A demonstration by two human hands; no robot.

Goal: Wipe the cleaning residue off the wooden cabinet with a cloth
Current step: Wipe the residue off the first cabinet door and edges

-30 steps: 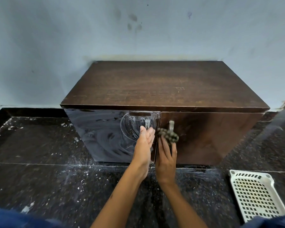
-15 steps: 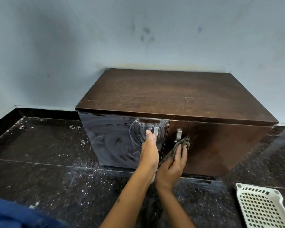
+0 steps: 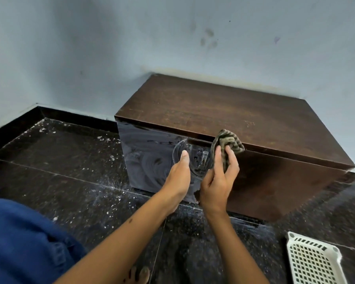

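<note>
The cloth (image 3: 228,145), pinched by the right hand (image 3: 218,181), has been raised from the wooden cabinet (image 3: 234,111) handles to its top front edge; the left hand (image 3: 179,175), fingers straight, is kept against the smeared left door (image 3: 146,158); residue there remains unwiped.

Single head view, looking steeply down, close over cabinet (image 3: 234,111) front

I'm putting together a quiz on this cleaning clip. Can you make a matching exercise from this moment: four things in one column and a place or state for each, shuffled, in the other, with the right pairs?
Things:
1. cloth
2. left cabinet door
3. white basket
4. left hand

Places or states:
A. on the dark floor at the lower right
B. bunched in the right hand, by the top edge of the cabinet front
C. glossy, with swirled wipe marks
D. fingers straight, against the left door

Pairs: 1-B, 2-C, 3-A, 4-D
</note>
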